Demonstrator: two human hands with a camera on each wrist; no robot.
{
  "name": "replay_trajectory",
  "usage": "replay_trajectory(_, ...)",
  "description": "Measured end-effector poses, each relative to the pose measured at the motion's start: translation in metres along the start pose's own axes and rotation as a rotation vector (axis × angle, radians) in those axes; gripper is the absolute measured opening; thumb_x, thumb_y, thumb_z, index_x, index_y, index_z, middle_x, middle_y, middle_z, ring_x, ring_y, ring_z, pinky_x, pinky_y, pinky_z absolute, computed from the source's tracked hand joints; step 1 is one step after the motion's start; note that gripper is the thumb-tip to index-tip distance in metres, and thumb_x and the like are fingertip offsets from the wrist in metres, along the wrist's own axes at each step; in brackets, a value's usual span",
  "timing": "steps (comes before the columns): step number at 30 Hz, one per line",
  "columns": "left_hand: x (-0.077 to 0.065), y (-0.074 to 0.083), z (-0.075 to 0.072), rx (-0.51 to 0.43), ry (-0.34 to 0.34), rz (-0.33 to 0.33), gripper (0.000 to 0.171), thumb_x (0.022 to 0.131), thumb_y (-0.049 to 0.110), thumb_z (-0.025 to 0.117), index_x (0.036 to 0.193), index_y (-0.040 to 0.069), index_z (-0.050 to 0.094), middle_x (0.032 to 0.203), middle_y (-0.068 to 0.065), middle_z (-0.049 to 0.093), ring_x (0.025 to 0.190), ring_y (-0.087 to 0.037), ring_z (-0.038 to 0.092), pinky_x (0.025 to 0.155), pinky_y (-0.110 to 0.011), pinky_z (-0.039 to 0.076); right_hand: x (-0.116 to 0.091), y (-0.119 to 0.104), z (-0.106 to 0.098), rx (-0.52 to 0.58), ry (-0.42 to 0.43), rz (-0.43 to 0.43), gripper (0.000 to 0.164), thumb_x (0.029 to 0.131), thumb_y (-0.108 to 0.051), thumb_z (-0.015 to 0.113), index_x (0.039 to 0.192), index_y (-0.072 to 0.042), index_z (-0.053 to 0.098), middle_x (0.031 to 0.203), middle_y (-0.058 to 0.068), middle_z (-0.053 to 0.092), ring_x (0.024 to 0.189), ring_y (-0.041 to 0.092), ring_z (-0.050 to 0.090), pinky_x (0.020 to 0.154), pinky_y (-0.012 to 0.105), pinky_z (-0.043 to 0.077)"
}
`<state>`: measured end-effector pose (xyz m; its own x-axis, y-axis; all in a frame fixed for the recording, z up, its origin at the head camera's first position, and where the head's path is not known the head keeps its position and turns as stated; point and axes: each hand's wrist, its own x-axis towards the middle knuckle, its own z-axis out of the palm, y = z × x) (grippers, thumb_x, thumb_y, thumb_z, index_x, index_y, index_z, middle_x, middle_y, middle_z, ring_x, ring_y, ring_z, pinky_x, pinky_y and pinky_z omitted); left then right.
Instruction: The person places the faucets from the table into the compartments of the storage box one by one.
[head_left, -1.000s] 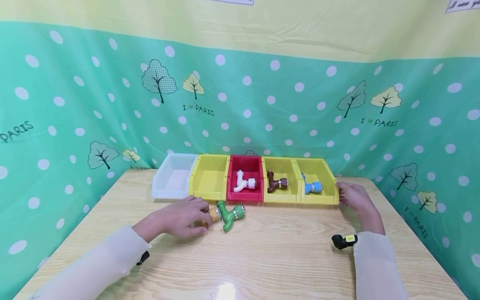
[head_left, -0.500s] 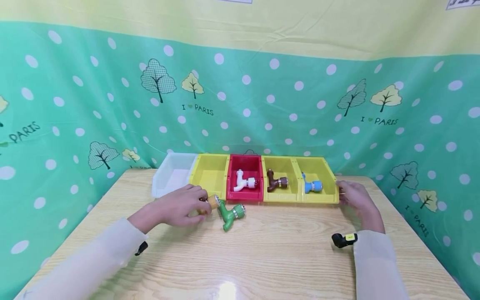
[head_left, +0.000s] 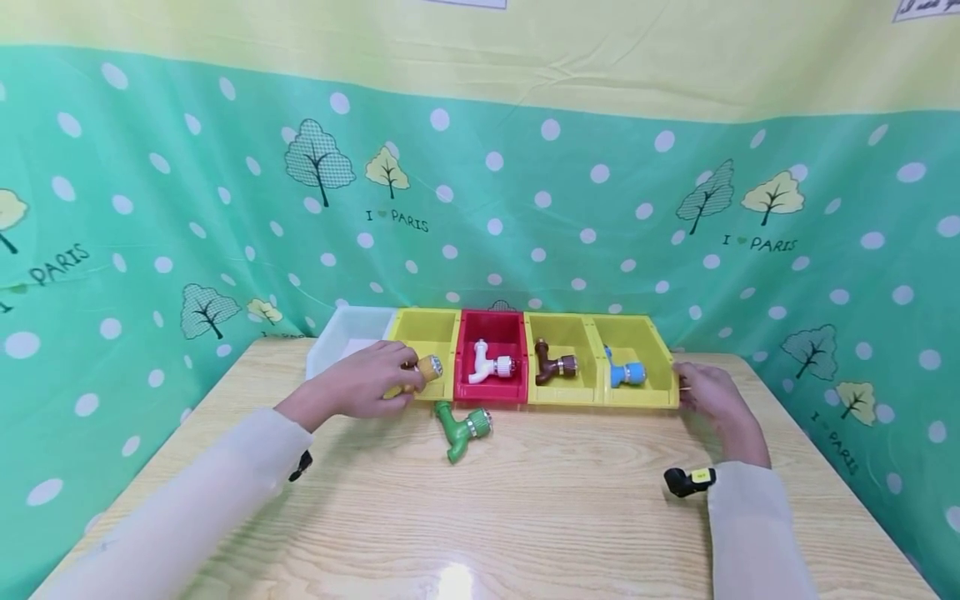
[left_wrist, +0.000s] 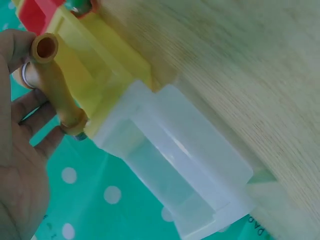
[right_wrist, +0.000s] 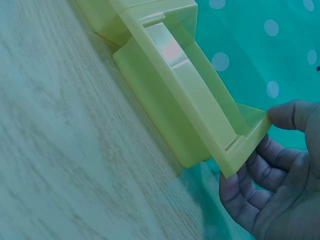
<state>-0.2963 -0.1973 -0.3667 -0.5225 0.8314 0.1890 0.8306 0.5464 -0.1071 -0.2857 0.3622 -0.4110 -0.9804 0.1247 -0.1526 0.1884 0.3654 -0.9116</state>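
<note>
My left hand (head_left: 363,381) holds an orange-yellow tap (head_left: 430,368) over the front part of the left yellow bin (head_left: 423,323). In the left wrist view the tap's round open end (left_wrist: 46,47) faces the camera, with thumb and fingers around its body. A green tap (head_left: 456,432) lies on the table just in front of the bins. At the row's right end, my right hand (head_left: 711,396) grips the side edge of the rightmost yellow bin (right_wrist: 172,90), thumb on one face and fingers on the other. That bin contains a blue tap (head_left: 628,373).
The joined row also has a translucent white bin (head_left: 341,337) at the left, a red bin (head_left: 491,323) with a white tap (head_left: 487,365), and another yellow bin (head_left: 558,327) with a brown tap (head_left: 555,365). A patterned green cloth (head_left: 525,217) hangs behind the wooden table (head_left: 562,500).
My left hand has lifted the orange-yellow tap from beside the green tap and carried it up and back over the left yellow bin. The right hand stays at the bin's edge.
</note>
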Motion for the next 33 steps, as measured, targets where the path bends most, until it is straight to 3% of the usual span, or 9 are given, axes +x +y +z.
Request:
replay_trajectory(6,0.011,-0.015,0.006,0.012,-0.01,-0.034,0.009,0.096,0.026,0.066,0.102,0.025,0.072,0.107,0.002,0.06,0.103,-0.022,0.053,0.101,-0.046,0.046,-0.001,-0.003,0.002,-0.005,-0.002,0.016,0.068,0.109,-0.041,0.039,0.15,0.013,0.035,0.137,0.024,0.047,0.1,0.017,0.06,0.081,0.026,0.058)
replay_trajectory(13,0.027,-0.03,0.011,0.028,-0.026,-0.045,0.008,0.095,0.022,0.067,0.1,0.023,0.073,0.102,0.001,0.061,0.096,-0.022,0.054,0.091,-0.044,0.049,0.001,-0.007,0.001,-0.005,0.006,0.036,0.069,0.108,-0.041,0.039,0.152,0.012,0.033,0.14,0.024,0.045,0.105,0.02,0.058,0.083,0.025,0.057)
replay_trajectory(22,0.046,-0.041,0.015,0.001,-0.104,-0.122,0.014,0.096,0.023,0.067,0.107,0.021,0.076,0.107,-0.001,0.063,0.098,-0.022,0.054,0.089,-0.04,0.051,0.002,-0.005,0.001,0.006,0.024,0.027,0.068,0.108,-0.041,0.041,0.151,0.011,0.036,0.137,0.023,0.048,0.102,0.018,0.059,0.082,0.025,0.058)
replay_trajectory(27,0.053,-0.044,0.023,0.017,-0.159,-0.125,0.015,0.097,0.024,0.066,0.108,0.022,0.077,0.105,0.0,0.062,0.097,-0.022,0.054,0.086,-0.038,0.052,0.004,-0.003,0.002,0.017,0.031,0.007,0.066,0.108,-0.04,0.042,0.149,0.012,0.039,0.133,0.022,0.05,0.097,0.015,0.061,0.079,0.025,0.058)
replay_trajectory(33,0.061,-0.049,0.032,0.059,-0.204,-0.126,0.014,0.098,0.026,0.067,0.109,0.025,0.077,0.101,0.002,0.06,0.095,-0.02,0.052,0.083,-0.035,0.052,0.001,-0.003,0.001,0.011,0.02,0.011,0.068,0.109,-0.041,0.039,0.15,0.013,0.036,0.138,0.024,0.047,0.102,0.018,0.06,0.081,0.024,0.058)
